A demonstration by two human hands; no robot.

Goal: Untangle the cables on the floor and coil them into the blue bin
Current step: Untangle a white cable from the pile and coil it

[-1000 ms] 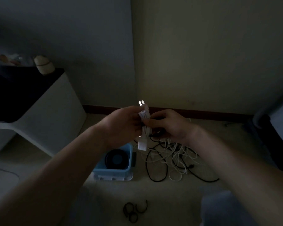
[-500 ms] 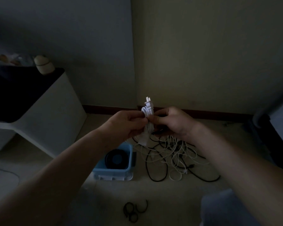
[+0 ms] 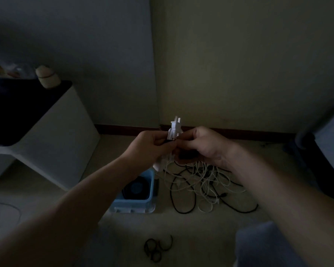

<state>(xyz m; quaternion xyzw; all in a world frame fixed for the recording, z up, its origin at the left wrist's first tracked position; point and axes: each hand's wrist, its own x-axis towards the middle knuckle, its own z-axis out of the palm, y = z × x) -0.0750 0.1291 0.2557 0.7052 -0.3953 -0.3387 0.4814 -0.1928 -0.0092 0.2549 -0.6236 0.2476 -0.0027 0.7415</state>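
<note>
Prongs up, a white plug (image 3: pixel 175 122) tops a folded white cable (image 3: pixel 173 135) held in mid-air between both hands, in front of the far wall's skirting. The bundle's long axis runs close to vertical, its upper end leaning slightly right. The left hand (image 3: pixel 150 149) grips the bundle from the left, fingers curled round it; the right hand (image 3: pixel 204 147) pinches it from the right, thumb toward the plug. Pale strands drop from the hands into a tangle of white and black cables (image 3: pixel 202 185) on the floor, just right of the blue bin (image 3: pixel 132 204). A black coil (image 3: pixel 136 189) lies inside the bin. Small black loops (image 3: pixel 157 247) lie on the near floor, well apart from the tangle. A white cabinet (image 3: pixel 52 143) with a dark top stands at left. In the low light, finer finger detail cannot be told
</note>
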